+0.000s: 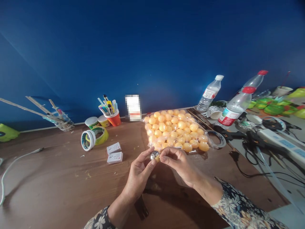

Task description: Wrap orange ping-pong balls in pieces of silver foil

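My left hand (140, 171) pinches a small shiny silver ball (154, 155) between thumb and fingers, over the near middle of the table. A yellowish patch shows at the ball's lower right. My right hand (177, 162) is closed in a pinch at the ball's right edge; what its fingertips hold, if anything, is hidden. Just behind both hands lies a clear plastic bag of orange balls (176, 130). Two small white boxes (114, 157) rest to the left of my left hand.
Tape rolls (88, 140), a red cup of pens (113, 117) and a holder of sticks (63, 122) stand at left. On the right are plastic bottles (209, 93), a tape roll (218, 140), a power strip (283, 143) and black cables (247, 173). A blue wall (152, 57) rises behind.
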Available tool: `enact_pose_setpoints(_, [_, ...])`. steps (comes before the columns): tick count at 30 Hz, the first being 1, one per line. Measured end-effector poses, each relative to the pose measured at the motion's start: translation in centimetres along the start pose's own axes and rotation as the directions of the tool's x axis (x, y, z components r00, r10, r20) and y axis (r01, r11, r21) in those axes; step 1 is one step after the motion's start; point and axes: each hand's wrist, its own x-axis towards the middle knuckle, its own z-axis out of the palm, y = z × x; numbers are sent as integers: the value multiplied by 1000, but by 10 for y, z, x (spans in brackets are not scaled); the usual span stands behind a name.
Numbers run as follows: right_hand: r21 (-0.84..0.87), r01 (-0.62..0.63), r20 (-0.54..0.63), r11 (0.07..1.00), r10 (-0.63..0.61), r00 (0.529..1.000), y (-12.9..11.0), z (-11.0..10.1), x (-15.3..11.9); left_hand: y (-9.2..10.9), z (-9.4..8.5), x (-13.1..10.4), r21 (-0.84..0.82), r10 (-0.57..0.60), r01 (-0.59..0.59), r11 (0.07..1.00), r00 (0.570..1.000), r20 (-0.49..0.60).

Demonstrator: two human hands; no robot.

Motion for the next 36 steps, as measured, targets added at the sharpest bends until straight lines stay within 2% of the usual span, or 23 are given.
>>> enact_pose_setpoints(11, [-4,1,-11,1000,-1,1000,4,-2,-1,-8,-7,3,130,50,-50,990,999,4])
enact_pose_setpoints(22, [-9,19,-19,1000,-19,1000,3,0,0,-6,-5,2,224,90,-87,971,996,-5])
enact_pose_setpoints(36, [-39,11,-17,999,-12,1000,6,-2,0,-4,-3,2,219,107,-101,971,994,-15])
